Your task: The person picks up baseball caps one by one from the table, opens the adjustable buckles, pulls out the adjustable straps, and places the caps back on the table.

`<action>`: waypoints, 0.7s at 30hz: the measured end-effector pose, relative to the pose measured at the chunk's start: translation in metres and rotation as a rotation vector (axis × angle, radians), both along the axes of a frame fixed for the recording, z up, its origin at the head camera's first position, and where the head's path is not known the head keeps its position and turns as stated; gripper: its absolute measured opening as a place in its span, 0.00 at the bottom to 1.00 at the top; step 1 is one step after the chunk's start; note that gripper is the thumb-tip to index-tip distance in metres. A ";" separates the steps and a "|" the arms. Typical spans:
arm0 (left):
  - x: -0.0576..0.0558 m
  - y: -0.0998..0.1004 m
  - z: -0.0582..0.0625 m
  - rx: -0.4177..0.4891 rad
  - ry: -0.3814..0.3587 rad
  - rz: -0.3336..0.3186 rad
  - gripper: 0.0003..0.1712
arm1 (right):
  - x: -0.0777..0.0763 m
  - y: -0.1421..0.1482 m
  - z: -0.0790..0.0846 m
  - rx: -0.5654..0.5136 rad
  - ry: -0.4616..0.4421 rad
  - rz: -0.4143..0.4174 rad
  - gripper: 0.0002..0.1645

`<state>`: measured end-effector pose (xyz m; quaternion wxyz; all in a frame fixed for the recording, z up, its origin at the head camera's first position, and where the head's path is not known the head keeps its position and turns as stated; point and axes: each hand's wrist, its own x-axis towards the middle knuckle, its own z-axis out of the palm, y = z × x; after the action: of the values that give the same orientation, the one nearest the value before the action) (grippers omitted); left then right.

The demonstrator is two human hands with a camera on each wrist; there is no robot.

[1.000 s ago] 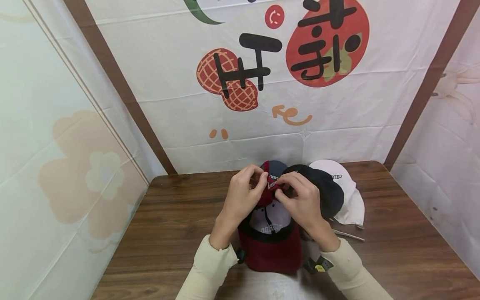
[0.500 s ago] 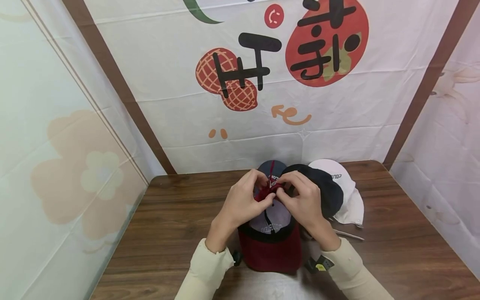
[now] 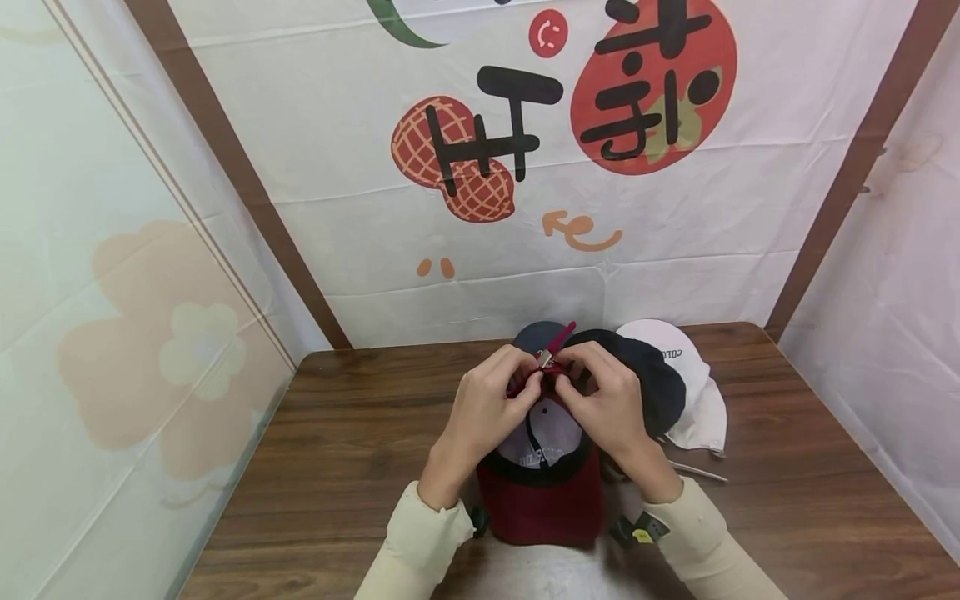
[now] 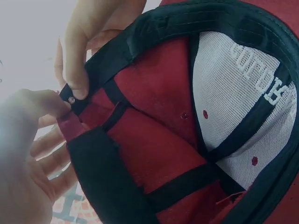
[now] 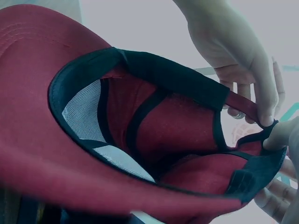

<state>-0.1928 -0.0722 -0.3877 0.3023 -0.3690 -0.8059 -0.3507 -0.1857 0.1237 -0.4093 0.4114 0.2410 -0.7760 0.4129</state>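
Note:
A dark red baseball cap (image 3: 540,508) lies inside up, its brim toward me, with white mesh and dark bands showing inside (image 4: 243,70). At its back edge a small metal buckle (image 3: 545,359) sits on the red strap (image 3: 561,337), whose loose end points up and right. My left hand (image 3: 483,408) pinches the strap between thumb and forefinger at the buckle's left. Opposite it, my right hand (image 3: 603,400) pinches the back edge and strap. The fingertips nearly meet in the left wrist view, where a metal snap or eyelet shows beside the right thumb (image 4: 77,81).
Behind the hands are a navy cap (image 3: 536,333), a black cap (image 3: 656,383) and a white cap (image 3: 701,392) with lettering. A thin white cord or stick (image 3: 697,472) lies to the right on the brown wooden table (image 3: 337,458). A printed cloth (image 3: 375,325) hangs behind.
The strap's loose end has swung from upright to leaning right, and the metal buckle has come into view between the fingers. Both hands stay at the cap's back edge.

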 end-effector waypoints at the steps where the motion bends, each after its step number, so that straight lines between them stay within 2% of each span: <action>1: 0.000 0.001 0.000 0.003 0.015 0.003 0.03 | 0.000 0.000 0.000 0.008 0.007 -0.001 0.12; 10: 0.002 0.003 0.003 0.015 0.101 0.026 0.03 | 0.002 -0.003 0.002 0.056 0.089 0.002 0.02; 15: 0.004 0.000 0.004 0.029 0.112 0.012 0.04 | 0.002 -0.004 0.002 0.050 0.124 0.007 0.06; 21: 0.005 -0.002 0.003 0.038 0.101 0.008 0.04 | 0.003 -0.006 0.002 0.053 0.123 -0.004 0.10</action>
<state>-0.1883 -0.0744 -0.3843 0.3512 -0.3772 -0.7842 -0.3456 -0.1828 0.1181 -0.4071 0.4524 0.2752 -0.7606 0.3757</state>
